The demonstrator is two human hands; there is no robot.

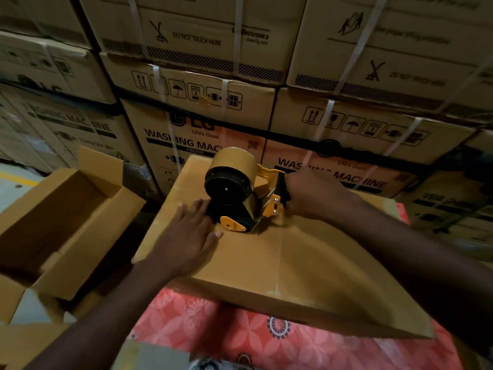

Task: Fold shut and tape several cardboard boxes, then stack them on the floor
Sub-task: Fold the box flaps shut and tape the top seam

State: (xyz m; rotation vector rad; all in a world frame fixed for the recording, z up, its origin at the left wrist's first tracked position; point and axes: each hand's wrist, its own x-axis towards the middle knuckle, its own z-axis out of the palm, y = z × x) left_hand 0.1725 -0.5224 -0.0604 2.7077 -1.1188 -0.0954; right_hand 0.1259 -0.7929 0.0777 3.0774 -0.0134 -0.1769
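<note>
Probably midway through taping the centre seam (280, 252) of a closed brown cardboard box (314, 268), set on a pink flowered cloth (226, 329) over the tabletop, in the middle of the scene. Pressing down on the box top with the left hand (186, 236), fingers straight and slightly spread, flat on the cardboard and touching a yellow-and-black tape dispenser (240, 193) loaded with a brown roll. Gripping the dispenser's handle from the right with the right hand (312, 196), fingers curled round it. Resting the dispenser's cutter end on the box top, toward the far half.

To the left, an open brown cardboard box (88, 268), flaps not yet folded. Behind, stacked printed washing-machine cartons (200, 118).

Likely trouble:
- Drifting off the seam if pulled askew, leaving a flap loose.
- Wrinkling the tape if pressure on the flaps eases.
- Nicking the left fingertips, so close to the cutter.
- Sliding the box on the cloth under a hard pull.
</note>
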